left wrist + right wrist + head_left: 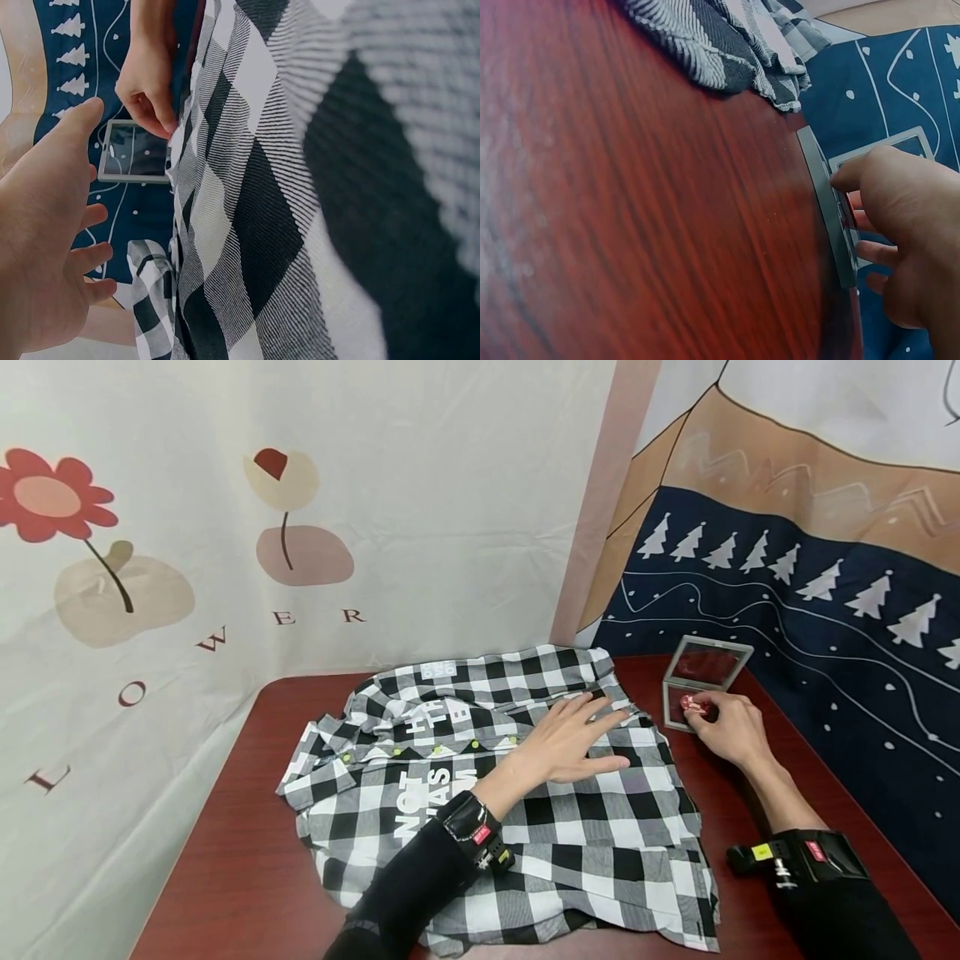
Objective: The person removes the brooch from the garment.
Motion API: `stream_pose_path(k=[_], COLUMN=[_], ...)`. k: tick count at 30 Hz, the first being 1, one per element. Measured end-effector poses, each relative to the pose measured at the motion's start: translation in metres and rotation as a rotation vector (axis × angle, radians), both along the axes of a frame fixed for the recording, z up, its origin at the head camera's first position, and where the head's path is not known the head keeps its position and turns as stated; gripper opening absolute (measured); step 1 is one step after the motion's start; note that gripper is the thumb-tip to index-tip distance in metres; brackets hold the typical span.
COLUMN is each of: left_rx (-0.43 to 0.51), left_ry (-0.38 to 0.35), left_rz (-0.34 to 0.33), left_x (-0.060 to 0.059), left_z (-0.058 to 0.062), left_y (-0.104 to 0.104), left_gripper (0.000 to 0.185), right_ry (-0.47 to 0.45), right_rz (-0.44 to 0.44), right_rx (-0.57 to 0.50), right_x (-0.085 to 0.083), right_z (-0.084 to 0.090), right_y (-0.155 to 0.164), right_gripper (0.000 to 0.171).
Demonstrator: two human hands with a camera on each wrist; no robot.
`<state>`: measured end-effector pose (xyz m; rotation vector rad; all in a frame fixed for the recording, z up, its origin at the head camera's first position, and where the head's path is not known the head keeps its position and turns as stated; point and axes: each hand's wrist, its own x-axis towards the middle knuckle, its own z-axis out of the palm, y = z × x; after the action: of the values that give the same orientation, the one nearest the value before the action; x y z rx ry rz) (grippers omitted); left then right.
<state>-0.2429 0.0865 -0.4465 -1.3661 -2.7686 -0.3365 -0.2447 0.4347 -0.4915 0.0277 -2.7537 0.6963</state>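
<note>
A black-and-white checked shirt (600,818) with white lettering and a row of yellowish buttons lies spread on the table. Over its upper right part is my left hand (566,739), fingers straight and spread, holding nothing; in the left wrist view this hand (49,232) shows beside the cloth. At the table's right side a small grey case (826,206) lies with its framed lid (707,683) raised. My right hand (731,727) pinches a small shiny red object (693,703) at the lower half of the case. Its exact kind cannot be made out.
The dark red wooden table (225,827) carries everything. A pale curtain (450,510) with printed flowers hangs behind, and a navy cloth (840,635) with white trees hangs along the right edge, close to the case.
</note>
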Motion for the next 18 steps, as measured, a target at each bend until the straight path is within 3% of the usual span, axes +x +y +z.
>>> stream_pose_path(k=[18], left_rx=[-0.020], left_ry=[-0.008], left_rz=[0.004], left_x=[0.0004], left_z=[0.0015], left_y=[-0.0007], left_gripper=[0.076], right_ry=[-0.008], right_rz=[0.026], right_rx=[-0.006], right_x=[-0.0025], right_z=[0.0000], right_y=[-0.0010], right_gripper=[0.033])
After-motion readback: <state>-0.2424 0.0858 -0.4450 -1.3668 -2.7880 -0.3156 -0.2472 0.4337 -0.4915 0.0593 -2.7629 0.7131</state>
